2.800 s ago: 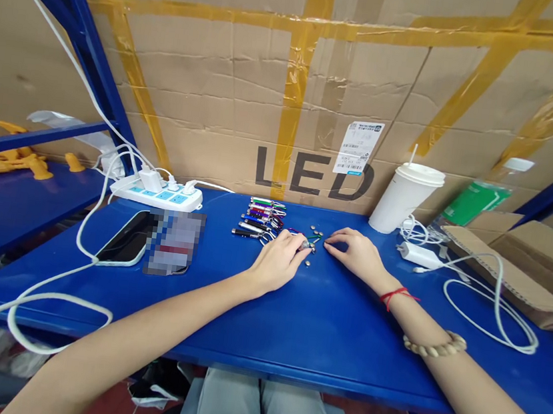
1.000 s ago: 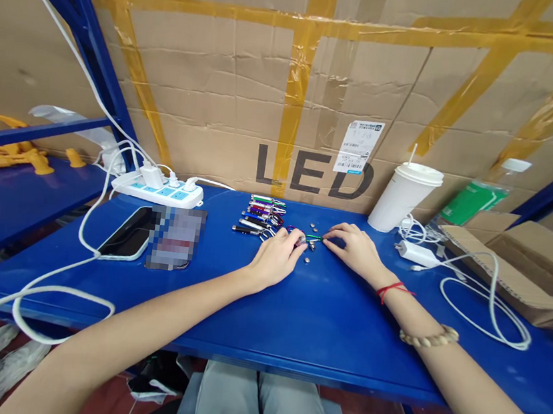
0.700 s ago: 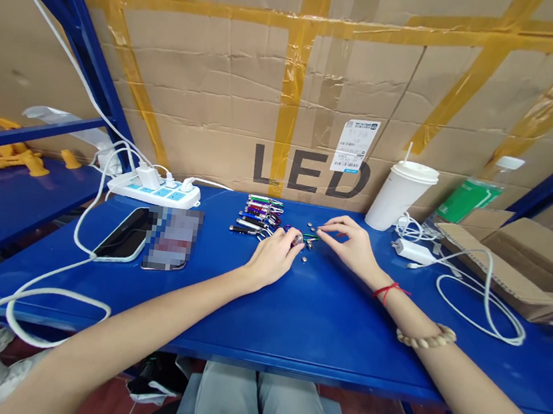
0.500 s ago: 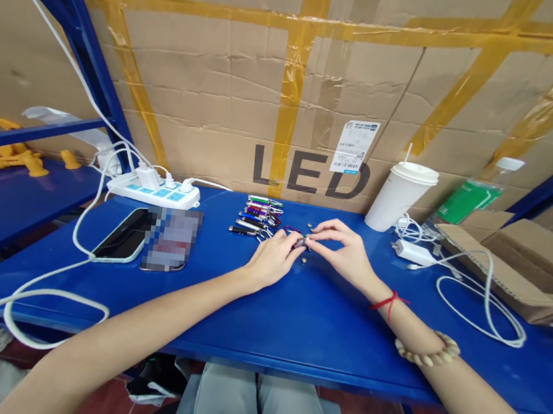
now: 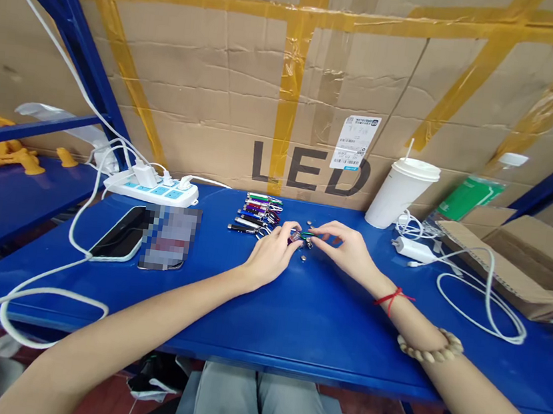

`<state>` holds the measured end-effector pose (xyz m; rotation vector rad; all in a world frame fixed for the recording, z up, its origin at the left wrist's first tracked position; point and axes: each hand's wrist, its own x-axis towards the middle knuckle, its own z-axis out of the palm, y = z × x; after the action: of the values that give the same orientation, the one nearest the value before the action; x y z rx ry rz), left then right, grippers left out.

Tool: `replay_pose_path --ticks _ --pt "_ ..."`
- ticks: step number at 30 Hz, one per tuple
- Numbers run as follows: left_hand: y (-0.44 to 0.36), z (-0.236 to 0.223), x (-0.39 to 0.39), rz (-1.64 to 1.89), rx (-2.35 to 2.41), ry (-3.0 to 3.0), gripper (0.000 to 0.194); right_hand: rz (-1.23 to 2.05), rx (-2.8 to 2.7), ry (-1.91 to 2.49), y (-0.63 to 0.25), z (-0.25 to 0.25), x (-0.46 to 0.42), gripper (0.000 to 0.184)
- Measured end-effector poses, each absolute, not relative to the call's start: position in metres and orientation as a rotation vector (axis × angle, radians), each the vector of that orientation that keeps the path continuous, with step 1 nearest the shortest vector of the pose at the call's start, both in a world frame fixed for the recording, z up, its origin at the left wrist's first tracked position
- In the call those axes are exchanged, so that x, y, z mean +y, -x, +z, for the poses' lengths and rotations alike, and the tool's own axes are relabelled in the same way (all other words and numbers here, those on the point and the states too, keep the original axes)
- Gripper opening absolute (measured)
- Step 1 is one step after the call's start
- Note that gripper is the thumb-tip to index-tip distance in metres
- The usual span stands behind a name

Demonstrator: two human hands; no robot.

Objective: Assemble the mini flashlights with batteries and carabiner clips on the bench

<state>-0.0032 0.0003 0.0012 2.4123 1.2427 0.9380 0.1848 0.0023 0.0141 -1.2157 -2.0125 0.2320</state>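
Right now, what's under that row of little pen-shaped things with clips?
The pen-shaped things lie on the blue table, which shows around them; whatever they cover directly can't be seen.

Blue metal shelving and taped cartons (image 5: pixel 185 82) suggest a workshop.

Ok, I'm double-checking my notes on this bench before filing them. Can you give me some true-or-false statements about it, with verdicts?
1. The red string is on the right wrist. True.
2. The row of pens lies right of both hands. False: it lies left of the fingertips.
3. The bottle has a green label. True.
4. Both hands are empty. False: the left hand pinches a small shiny piece, the right hand a green piece.
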Motion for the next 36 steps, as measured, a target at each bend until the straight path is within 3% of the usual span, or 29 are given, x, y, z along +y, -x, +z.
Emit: replay_pose_path --ticks 21,36 --pt "0.004 0.004 -0.003 0.967 1.196 -2.414 0.017 0.23 -2.09 1.583 -0.187 0.003 0.007 0.019" --pt "0.003 0.003 -0.001 0.945 1.202 -2.385 0.013 0.12 -1.972 1.363 -0.187 0.004 0.009 0.023"
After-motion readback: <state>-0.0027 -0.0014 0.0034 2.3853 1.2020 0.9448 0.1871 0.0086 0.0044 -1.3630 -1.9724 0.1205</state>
